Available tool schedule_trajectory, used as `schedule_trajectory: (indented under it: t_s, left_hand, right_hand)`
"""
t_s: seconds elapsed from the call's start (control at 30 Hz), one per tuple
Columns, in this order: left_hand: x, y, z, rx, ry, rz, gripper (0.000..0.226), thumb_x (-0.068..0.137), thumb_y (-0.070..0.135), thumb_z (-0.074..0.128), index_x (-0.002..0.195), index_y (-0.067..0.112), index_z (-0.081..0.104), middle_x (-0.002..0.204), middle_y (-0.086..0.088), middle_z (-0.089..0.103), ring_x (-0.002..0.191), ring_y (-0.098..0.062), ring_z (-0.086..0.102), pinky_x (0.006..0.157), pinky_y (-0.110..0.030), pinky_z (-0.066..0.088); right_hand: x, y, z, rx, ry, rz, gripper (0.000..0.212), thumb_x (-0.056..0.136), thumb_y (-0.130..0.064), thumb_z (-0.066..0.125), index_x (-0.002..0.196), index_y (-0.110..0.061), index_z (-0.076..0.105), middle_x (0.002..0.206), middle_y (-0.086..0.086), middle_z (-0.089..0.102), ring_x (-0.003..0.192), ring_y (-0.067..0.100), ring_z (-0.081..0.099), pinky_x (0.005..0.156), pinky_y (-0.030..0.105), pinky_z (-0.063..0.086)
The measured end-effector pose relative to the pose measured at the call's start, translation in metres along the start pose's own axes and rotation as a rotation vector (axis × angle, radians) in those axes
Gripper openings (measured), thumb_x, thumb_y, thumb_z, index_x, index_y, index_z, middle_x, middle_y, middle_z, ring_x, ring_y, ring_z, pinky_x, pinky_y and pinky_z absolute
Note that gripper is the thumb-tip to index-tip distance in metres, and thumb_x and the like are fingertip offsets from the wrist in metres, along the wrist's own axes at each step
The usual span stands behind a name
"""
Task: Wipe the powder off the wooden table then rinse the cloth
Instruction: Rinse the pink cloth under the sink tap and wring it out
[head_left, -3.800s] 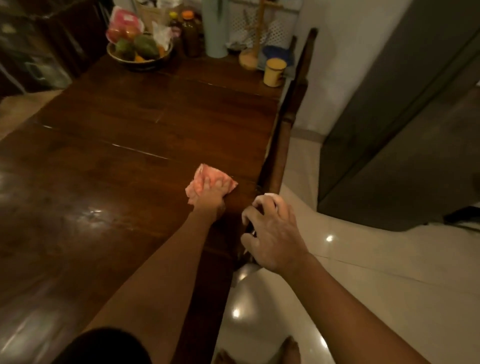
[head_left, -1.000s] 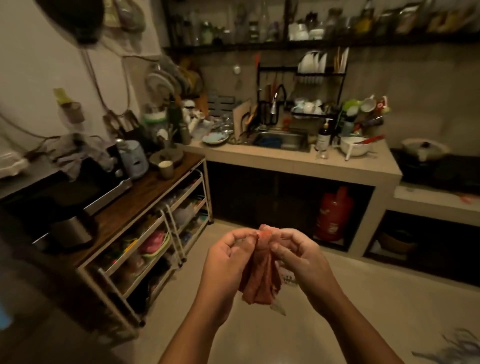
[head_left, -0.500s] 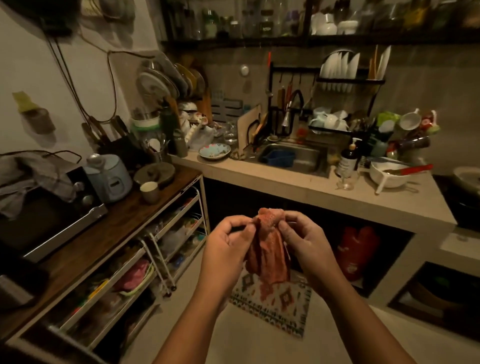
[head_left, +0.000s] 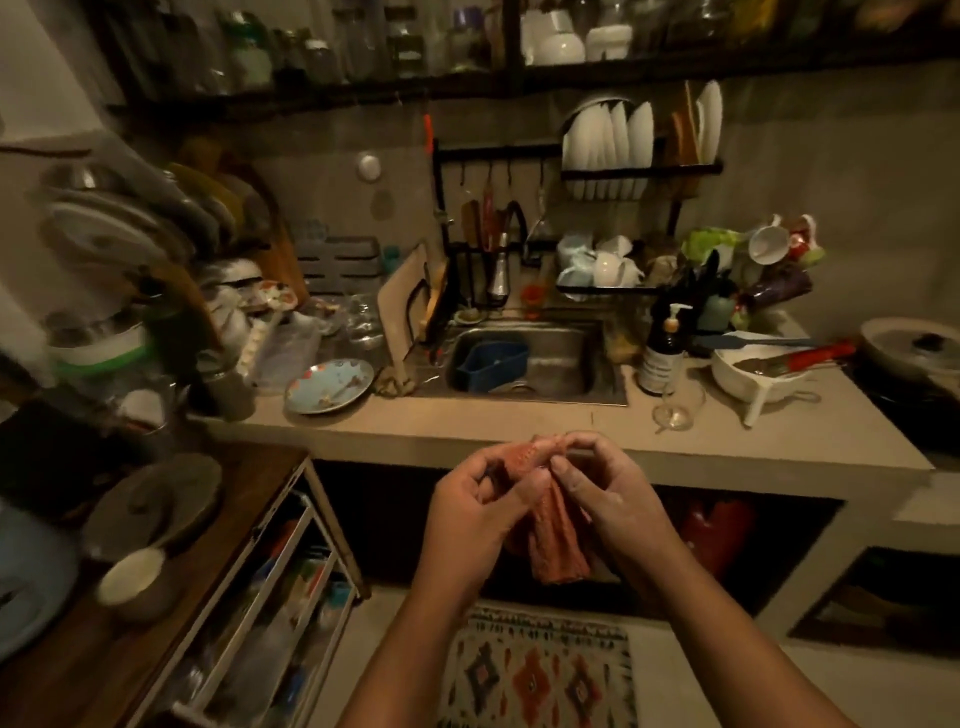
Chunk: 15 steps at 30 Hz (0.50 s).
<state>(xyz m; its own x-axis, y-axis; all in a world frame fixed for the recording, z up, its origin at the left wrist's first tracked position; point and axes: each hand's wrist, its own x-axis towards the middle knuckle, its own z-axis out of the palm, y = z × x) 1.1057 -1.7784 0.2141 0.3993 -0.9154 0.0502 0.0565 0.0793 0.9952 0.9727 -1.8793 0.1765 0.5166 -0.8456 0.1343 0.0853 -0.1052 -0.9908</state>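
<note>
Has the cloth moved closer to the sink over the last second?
Yes, toward the sink. The cloth, pinched in left hand and right hand, now hangs at the counter edge; a second ago the counter was farther off.

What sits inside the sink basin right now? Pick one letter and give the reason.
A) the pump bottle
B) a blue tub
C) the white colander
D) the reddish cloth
B: the blue tub lies in the left part of the sink, while the cloth is pinched between the left hand and right hand, short of the counter.
</note>
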Motion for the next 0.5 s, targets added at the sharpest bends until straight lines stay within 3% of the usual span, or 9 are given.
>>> schedule_trajectory:
  t_s: [0.13,0.23,0.37,0.5]
  left_hand:
    - [0.092,-0.019,0.003,0.042,-0.044,-0.008,0.025,0.091,0.004,0.066,0.113,0.013,0.070,0.106,0.000,0.076,0.102,-0.015,0.071,0.089,-0.030,0.056]
    - [0.162,-0.035,0.009,0.029,-0.095,0.008,0.024,0.093,0.000,0.060,0.111,0.010,0.072,0.109,-0.005,0.075,0.106,-0.020,0.070,0.093,-0.037,0.054]
    - [0.245,-0.046,0.021,0.012,-0.057,-0.027,0.023,0.092,0.001,0.062,0.107,0.013,0.073,0.103,-0.006,0.076,0.100,-0.021,0.072,0.078,-0.027,0.056]
    - [0.325,-0.047,0.021,0.115,-0.004,-0.077,0.021,0.091,0.010,0.067,0.104,0.024,0.074,0.100,0.000,0.077,0.097,-0.017,0.072,0.076,-0.030,0.056]
  right_hand:
    - [0.066,0.026,-0.013,0.076,0.040,0.037,0.019,0.092,-0.028,0.068,0.111,-0.027,0.065,0.119,0.007,0.071,0.115,0.026,0.068,0.092,0.042,0.057]
    - [0.122,0.038,-0.032,0.106,0.021,0.064,0.020,0.097,-0.017,0.064,0.116,-0.015,0.059,0.116,0.009,0.073,0.107,0.028,0.071,0.084,0.036,0.060]
    - [0.203,0.053,-0.062,0.063,0.040,0.082,0.023,0.094,-0.018,0.068,0.113,-0.010,0.058,0.111,0.006,0.075,0.103,0.026,0.072,0.081,0.033,0.060]
    - [0.289,0.072,-0.081,0.111,0.065,0.143,0.039,0.084,-0.024,0.080,0.116,-0.018,0.058,0.116,0.010,0.073,0.104,0.023,0.072,0.081,0.034,0.059]
